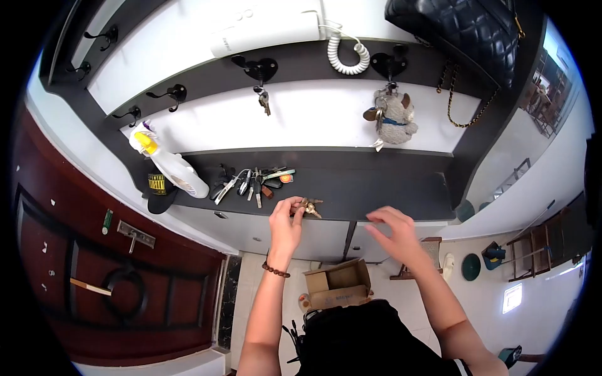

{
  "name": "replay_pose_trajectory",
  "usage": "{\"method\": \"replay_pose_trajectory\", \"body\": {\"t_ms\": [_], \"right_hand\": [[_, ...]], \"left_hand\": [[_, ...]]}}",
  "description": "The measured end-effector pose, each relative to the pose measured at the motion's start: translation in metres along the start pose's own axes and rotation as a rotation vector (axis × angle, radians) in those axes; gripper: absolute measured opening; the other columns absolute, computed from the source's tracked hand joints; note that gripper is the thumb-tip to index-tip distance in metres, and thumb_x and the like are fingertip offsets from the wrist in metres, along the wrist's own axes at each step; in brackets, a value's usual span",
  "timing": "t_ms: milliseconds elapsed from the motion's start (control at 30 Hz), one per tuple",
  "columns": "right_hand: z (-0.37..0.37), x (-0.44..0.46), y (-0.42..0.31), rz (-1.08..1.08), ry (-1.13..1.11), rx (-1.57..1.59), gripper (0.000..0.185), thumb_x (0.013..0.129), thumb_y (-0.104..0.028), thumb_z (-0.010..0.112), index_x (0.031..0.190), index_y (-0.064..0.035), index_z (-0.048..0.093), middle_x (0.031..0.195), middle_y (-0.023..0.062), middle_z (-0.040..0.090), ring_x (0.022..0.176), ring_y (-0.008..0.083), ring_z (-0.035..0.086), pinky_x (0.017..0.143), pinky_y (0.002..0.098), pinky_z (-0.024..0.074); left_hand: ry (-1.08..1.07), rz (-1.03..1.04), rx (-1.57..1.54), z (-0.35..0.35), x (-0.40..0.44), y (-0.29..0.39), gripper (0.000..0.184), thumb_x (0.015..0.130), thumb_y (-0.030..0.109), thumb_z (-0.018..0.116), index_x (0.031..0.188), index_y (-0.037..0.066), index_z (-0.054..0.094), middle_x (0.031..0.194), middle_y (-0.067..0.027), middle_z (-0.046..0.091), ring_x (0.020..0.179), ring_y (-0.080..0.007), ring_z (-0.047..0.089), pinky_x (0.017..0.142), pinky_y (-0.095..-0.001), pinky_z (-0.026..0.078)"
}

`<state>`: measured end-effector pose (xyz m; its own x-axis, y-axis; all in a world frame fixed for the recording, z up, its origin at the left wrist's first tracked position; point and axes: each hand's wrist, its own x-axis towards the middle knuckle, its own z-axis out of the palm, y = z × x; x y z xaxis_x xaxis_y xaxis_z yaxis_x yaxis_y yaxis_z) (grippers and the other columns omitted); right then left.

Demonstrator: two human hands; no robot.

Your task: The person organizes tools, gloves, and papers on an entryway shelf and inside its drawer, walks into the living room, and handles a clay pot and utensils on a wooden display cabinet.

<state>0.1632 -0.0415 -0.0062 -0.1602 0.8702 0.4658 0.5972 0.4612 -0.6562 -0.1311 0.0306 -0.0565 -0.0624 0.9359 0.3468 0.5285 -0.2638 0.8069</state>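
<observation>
My left hand [286, 220], with a beaded bracelet at the wrist, pinches a small bunch of brass-coloured keys [311, 208] just over the front edge of the dark shelf [376, 182]. To the right, my right hand [392, 229] hovers near the same edge, its fingers apart and nothing in them. Left of the held bunch, a pile of keys and key fobs [257, 183] lies on the shelf. Above, another set of keys [263, 102] hangs from a black hook [257, 66].
A white spray bottle [179, 172] and a black cap [161, 191] are at the shelf's left end. A grey plush toy [395, 116] and a quilted black bag [467, 37] hang at right. Below, an open cardboard box [338, 285] stands on the floor; a dark red door [125, 263] is left.
</observation>
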Motion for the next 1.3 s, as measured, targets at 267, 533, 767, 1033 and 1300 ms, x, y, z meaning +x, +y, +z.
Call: {"method": "replay_pose_trajectory", "body": {"t_ms": [267,533,767,1033,1300], "right_hand": [[0.049,0.045,-0.021,-0.121,0.022,0.121,0.036,0.091,-0.012,0.088,0.124,-0.0016,0.077,0.123,0.0154,0.079,0.11,0.0273,0.078,0.094,0.0373,0.0609],[0.035,0.048,-0.02,0.042,-0.077,0.401,0.024,0.091,-0.004,0.084,0.114,0.0,0.078,0.105,0.0121,0.08,0.095,0.0234,0.078,0.088,0.0347,0.0605],[0.016,0.055,-0.02,-0.085,-0.074,0.363,0.024,0.091,0.003,0.079,0.115,-0.0001,0.079,0.103,0.0121,0.079,0.093,0.0253,0.077,0.084,0.0349,0.0606],[0.01,0.069,-0.012,-0.109,-0.121,0.306,0.026,0.089,0.003,0.077,0.115,-0.0004,0.08,0.104,0.0138,0.079,0.093,0.0293,0.079,0.084,0.037,0.0616],[0.008,0.082,0.008,-0.139,-0.071,0.203,0.023,0.088,0.003,0.082,0.111,0.0011,0.08,0.101,0.0127,0.08,0.094,0.0257,0.079,0.085,0.0351,0.0608]], "left_hand": [[-0.125,0.028,-0.307,-0.002,-0.02,0.074,0.024,0.1,-0.003,0.073,0.124,-0.002,0.076,0.115,-0.0118,0.076,0.106,-0.0204,0.076,0.095,-0.0341,0.06],[-0.177,0.036,-0.499,-0.004,-0.027,0.075,0.025,0.1,-0.005,0.074,0.125,-0.002,0.075,0.118,-0.0091,0.076,0.109,-0.016,0.074,0.097,-0.0301,0.059],[-0.428,-0.155,-0.849,-0.004,-0.027,0.08,0.026,0.105,-0.003,0.074,0.13,-0.003,0.066,0.112,-0.0042,0.074,0.109,-0.013,0.073,0.099,-0.0285,0.06],[-0.402,-0.198,-0.9,0.013,-0.023,0.081,0.031,0.105,-0.006,0.071,0.134,-0.003,0.063,0.111,-0.0095,0.076,0.103,-0.0176,0.078,0.094,-0.0318,0.066],[-0.357,-0.217,-0.838,0.036,-0.003,0.062,0.031,0.107,-0.004,0.068,0.137,-0.006,0.065,0.111,-0.0122,0.078,0.103,-0.0201,0.08,0.092,-0.0324,0.068]]}}
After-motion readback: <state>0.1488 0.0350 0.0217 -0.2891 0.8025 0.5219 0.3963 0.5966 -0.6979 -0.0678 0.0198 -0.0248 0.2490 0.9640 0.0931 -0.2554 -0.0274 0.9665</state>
